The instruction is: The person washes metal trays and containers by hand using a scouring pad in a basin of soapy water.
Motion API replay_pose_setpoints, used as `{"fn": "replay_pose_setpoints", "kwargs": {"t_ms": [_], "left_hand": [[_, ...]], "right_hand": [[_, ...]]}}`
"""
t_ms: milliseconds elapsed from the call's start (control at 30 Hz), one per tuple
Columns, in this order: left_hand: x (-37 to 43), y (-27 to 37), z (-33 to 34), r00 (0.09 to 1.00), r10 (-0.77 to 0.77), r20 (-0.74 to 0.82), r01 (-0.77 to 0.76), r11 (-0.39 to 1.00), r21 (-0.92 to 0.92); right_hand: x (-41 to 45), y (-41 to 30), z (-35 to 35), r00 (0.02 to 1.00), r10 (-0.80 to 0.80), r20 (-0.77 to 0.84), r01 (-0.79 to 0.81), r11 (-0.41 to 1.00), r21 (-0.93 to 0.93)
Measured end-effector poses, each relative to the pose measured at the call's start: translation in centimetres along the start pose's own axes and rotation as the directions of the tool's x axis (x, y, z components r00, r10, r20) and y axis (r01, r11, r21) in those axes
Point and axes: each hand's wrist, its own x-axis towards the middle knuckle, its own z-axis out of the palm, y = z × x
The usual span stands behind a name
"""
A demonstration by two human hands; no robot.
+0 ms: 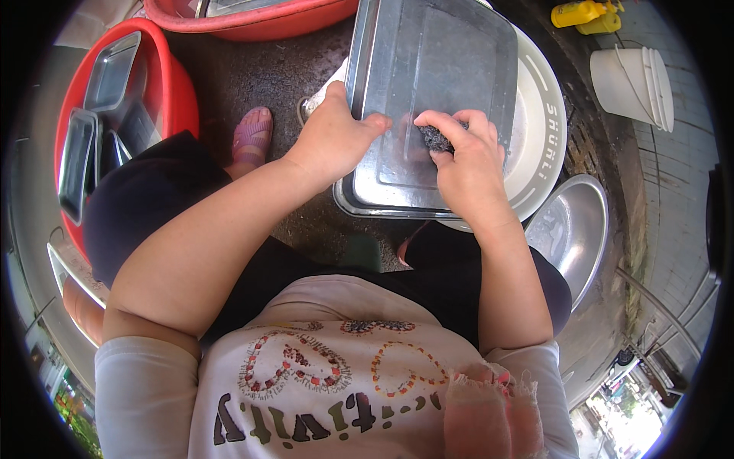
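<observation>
A large rectangular metal tray (453, 63), its flat ribbed face up, lies tilted across a round white plastic basin (536, 143). My left hand (338, 132) grips the tray's left rim, with the thumb on the flat face; the other fingers are hidden. In my right hand (470, 152) is a dark steel-wool scourer (436, 137), pressed against the tray's surface right of the thumb. The tray covers much of the basin, whose right part shows. Under the tray's left side, a bit of something white (327, 92) peeks out.
At the left, a red plastic tub (183, 109) holds several metal trays (114, 72). Another red tub (258, 24) stands at the back. To the right are a steel bowl (579, 229), a white bucket (625, 86) and yellow bottles (576, 12). The concrete floor (229, 63) looks wet.
</observation>
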Motion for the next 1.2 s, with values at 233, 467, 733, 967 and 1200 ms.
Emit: {"fn": "replay_pose_setpoints", "kwargs": {"t_ms": [233,467,733,967,1200], "left_hand": [[-0.2,0.4,-0.2,0.999,-0.008,0.036,0.009,1.000,-0.028],[-0.4,0.7,-0.1,1.000,-0.009,0.014,0.009,1.000,0.005],[-0.1,0.0,-0.2,0.999,0.027,0.022,-0.027,1.000,0.011],[-0.3,0.2,0.0,1.000,0.012,-0.013,-0.012,1.000,0.027],[-0.4,0.3,-0.1,1.000,-0.004,-0.019,0.004,1.000,0.002]], "right_hand": [[0.0,0.0,-0.3,0.999,0.014,0.042,-0.014,1.000,0.003],[0.3,0.6,-0.5,0.997,0.034,0.072,-0.038,0.998,0.056],[0.1,0.6,-0.8,0.996,0.008,0.085,-0.015,0.997,0.077],[-0.1,0.4,-1.3,0.991,-0.030,0.129,0.020,0.997,0.078],[-0.2,0.3,-0.9,0.990,-0.095,0.103,0.090,0.995,0.050]]}}
